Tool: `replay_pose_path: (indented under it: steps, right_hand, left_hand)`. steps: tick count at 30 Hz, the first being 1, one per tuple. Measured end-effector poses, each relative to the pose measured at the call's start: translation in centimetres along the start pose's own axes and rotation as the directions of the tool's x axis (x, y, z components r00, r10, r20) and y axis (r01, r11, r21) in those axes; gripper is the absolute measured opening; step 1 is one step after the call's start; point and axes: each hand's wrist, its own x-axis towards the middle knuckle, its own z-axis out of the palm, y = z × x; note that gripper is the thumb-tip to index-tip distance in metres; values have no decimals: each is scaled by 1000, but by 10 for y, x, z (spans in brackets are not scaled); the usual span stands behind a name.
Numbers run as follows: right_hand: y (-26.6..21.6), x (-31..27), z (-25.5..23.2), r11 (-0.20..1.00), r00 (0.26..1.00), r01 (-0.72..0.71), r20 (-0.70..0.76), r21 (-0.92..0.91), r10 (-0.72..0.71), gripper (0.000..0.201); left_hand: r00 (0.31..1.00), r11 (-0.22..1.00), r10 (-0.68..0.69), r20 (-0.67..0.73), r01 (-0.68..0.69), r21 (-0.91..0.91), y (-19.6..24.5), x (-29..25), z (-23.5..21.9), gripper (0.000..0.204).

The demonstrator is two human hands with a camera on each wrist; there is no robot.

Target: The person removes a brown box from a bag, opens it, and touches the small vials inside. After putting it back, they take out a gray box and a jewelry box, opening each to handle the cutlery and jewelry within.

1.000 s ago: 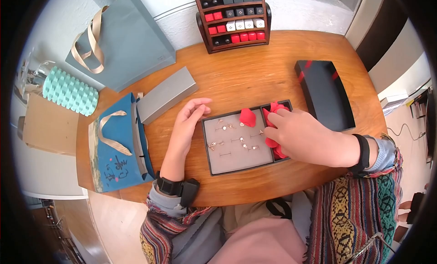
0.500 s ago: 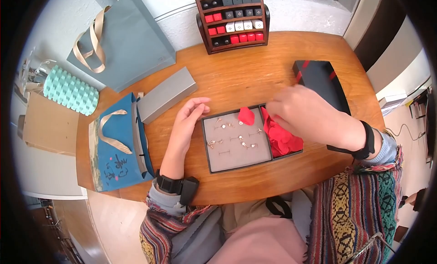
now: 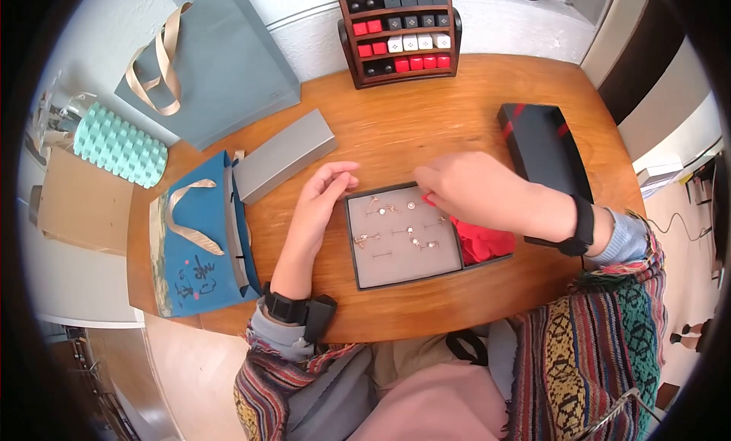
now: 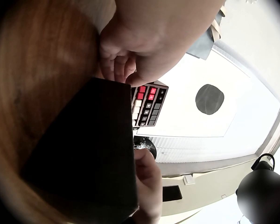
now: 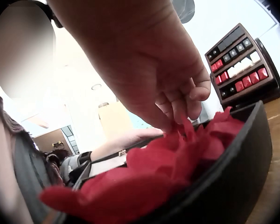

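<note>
A shallow black box lies before me with a grey pad on its left and a compartment of red artificial petals on its right. Small gold-coloured jewellery pieces with pale round stones sit in slots of the pad. My right hand reaches over the top of the box, pinching a red petal between thumb and fingers; most of it is hidden under the hand. Near the box's far left corner, my left hand rests with loosely bent fingers, holding nothing.
Behind my right wrist stands an open black box with red stripes. At left are a long grey box, a blue gift bag and a tall grey-blue bag. A wooden rack of red, black and white cubes stands at the back.
My right hand lifted off the petal compartment and moved left to the pad's top edge. The petal lying on the pad has been taken hold of. My left hand stays in place.
</note>
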Motion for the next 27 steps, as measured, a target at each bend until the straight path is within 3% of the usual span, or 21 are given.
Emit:
replay_pose_path:
  steps: [3,6,9,15,18,21,24,27]
  right_hand:
    - [-6,-11,-29,1000,997,-24,-78,18,25,10]
    - [-9,-29,-44,998,997,-56,47,-8,57,8]
    - [5,-48,-21,995,982,63,183,-82,-47,8]
    - [9,-55,-9,992,970,99,232,-75,-79,9]
    - [-3,-52,-29,996,982,57,185,-74,-42,9]
    - [-17,-42,-37,997,998,49,40,-67,-47,9]
    - [-31,-30,-35,993,993,119,1,-25,-119,10]
    - [-44,-10,-20,987,986,151,68,57,-155,16]
  left_hand:
    - [1000,1000,2,-3,-2,20,4,-3,3,24]
    - [1000,999,11,9,-12,35,4,-3,3,24]
    - [999,998,35,16,-35,43,0,-1,3,24]
    - [1000,999,21,7,-21,38,-3,1,2,24]
    - [1000,999,16,-1,-16,48,-1,0,3,24]
    - [999,999,33,8,-33,43,-1,0,3,24]
    - [1000,998,19,8,-20,52,1,-1,4,25]
    - [1000,999,18,12,-19,45,3,-1,4,25]
